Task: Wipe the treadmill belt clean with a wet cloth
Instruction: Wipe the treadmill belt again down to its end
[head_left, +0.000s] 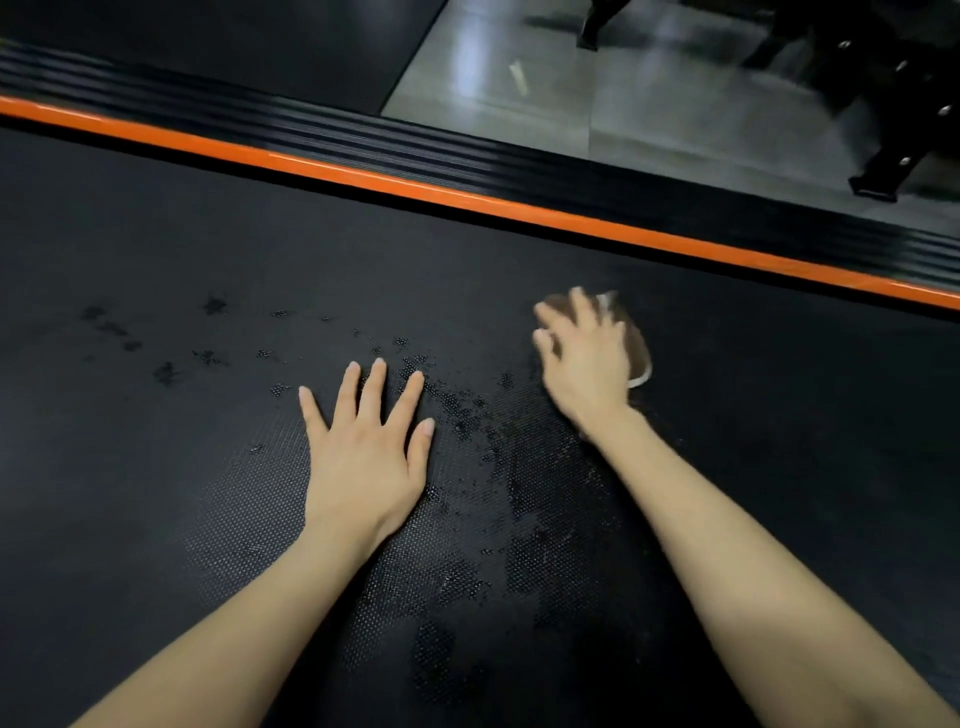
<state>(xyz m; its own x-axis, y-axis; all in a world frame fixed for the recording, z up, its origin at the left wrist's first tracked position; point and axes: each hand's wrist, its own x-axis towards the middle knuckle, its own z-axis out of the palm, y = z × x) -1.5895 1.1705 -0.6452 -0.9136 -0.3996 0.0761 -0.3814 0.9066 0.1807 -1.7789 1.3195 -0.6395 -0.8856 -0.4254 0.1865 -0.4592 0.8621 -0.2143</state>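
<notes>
The black textured treadmill belt fills most of the view, with wet patches and droplets across its middle. My left hand lies flat on the belt, fingers spread and straight. To its right, my right hand is blurred by motion and presses down on a brownish cloth with a pale edge. Most of the cloth is hidden under the hand; whether the fingers curl round it is unclear from the blur.
An orange stripe and a black ribbed side rail border the belt's far edge. Beyond lie a grey shiny floor, a black mat at top left, and black equipment legs at top right.
</notes>
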